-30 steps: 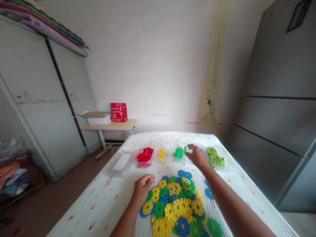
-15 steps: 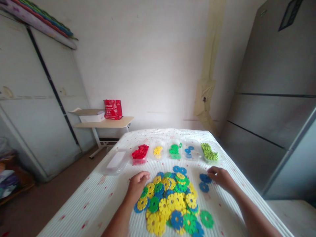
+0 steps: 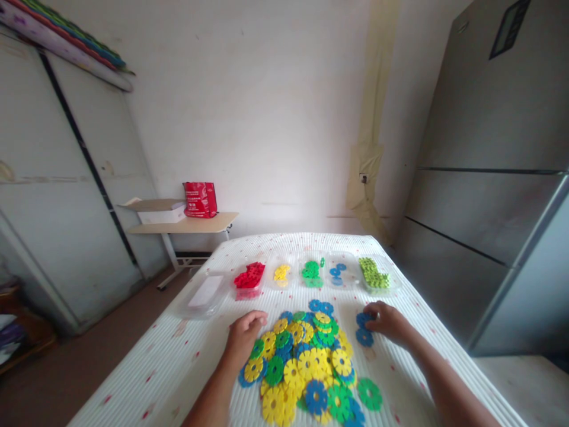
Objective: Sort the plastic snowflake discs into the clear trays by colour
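A pile of flower-shaped notched plastic discs (image 3: 306,362) in yellow, green and blue lies in front of me. Beside its upper left edge rests my left hand (image 3: 244,331), fingers loosely curled and nothing seen in them. To the right of the pile, my right hand (image 3: 387,321) pinches at the edge of a blue disc (image 3: 362,318) on the table, its fingertips covering part of it. Another blue disc (image 3: 364,338) lies just nearer to me. Two more blue discs (image 3: 320,306) sit at the far edge of the pile, and a green disc (image 3: 370,394) lies at its near right.
Along the far side stand clear boxes with red pieces (image 3: 249,276), yellow pieces (image 3: 281,273), green discs (image 3: 311,270), blue discs (image 3: 338,273) and light-green pieces (image 3: 374,274). A clear lid (image 3: 189,305) lies at left. A refrigerator (image 3: 480,196) stands on the right.
My right hand has shifted left and now overlaps the blue disc's edge. My left hand stays beside the pile. The whole view has shifted slightly.
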Motion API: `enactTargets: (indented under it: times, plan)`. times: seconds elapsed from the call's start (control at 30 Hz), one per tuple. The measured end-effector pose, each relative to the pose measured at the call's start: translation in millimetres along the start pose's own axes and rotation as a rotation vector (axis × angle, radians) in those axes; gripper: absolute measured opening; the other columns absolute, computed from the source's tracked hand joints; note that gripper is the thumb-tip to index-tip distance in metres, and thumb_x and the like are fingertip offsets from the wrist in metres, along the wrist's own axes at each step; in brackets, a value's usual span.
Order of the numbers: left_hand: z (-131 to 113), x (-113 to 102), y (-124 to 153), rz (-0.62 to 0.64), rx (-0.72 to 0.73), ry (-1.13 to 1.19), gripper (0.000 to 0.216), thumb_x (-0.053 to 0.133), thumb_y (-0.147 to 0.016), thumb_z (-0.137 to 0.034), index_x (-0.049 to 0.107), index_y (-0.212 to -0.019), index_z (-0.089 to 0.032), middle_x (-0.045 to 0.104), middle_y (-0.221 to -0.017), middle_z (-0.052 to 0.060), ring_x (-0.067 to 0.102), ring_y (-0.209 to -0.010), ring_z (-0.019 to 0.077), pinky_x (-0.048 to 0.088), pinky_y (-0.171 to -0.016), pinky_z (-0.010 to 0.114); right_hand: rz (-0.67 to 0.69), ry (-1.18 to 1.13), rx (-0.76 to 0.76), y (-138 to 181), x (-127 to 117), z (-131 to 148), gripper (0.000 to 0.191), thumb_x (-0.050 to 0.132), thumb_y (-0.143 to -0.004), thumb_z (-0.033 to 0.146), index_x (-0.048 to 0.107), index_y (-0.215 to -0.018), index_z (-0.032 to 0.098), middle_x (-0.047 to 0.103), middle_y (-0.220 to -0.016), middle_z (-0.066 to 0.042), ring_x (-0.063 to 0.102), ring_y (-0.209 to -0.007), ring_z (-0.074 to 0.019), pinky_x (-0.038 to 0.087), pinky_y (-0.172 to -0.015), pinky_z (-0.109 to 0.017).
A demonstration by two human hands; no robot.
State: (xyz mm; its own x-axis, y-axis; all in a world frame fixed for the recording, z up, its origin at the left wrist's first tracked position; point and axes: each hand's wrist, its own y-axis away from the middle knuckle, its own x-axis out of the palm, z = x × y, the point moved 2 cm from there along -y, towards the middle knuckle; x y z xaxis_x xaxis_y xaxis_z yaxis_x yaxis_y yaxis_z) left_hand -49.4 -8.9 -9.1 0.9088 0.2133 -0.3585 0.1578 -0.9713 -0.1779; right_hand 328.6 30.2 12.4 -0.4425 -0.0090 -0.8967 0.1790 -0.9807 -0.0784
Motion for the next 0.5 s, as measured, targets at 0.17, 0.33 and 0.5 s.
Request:
enactTargets:
  times: [0.17, 0.33, 0.5]
  plan:
    - [1, 1, -1, 0.006, -0.006, -0.008, 0.032, 0.054, -0.071, -0.04, 0.067, -0.084, -0.015, 0.071, -0.08, 0.006, 0.063, -0.079, 0.0223, 0.048, -0.073, 0.03, -0.006, -0.058, 0.018, 2, 0, 6, 0.019, 0.055, -0.061, 0.018, 0.062, -0.079, 0.019, 0.066, -0.078, -0.002, 0.059, -0.071, -0.0161, 0.041, -0.063, -0.023]
    - [4, 0, -2, 0.012, -0.005, -0.018, 0.032, 0.054, -0.071, -0.041, 0.067, -0.085, -0.015, 0.07, -0.079, 0.006, 0.063, -0.079, 0.0224, 0.047, -0.074, 0.03, -0.051, -0.159, 0.01, 1, -7, 7, 0.014, 0.055, -0.06, 0.018, 0.06, -0.073, 0.018, 0.064, -0.069, 0.0, 0.056, -0.064, -0.0141, 0.039, -0.058, -0.022]
    - [10, 0, -4, 0.014, -0.005, -0.035, 0.033, 0.053, -0.073, -0.041, 0.067, -0.087, -0.015, 0.07, -0.08, 0.006, 0.063, -0.079, 0.0223, 0.047, -0.074, 0.03, 0.163, -0.483, 0.075, 7, -16, 7, 0.026, 0.055, -0.061, 0.023, 0.062, -0.085, 0.017, 0.059, -0.057, 0.003, 0.045, -0.044, -0.0075, 0.033, -0.042, -0.019]
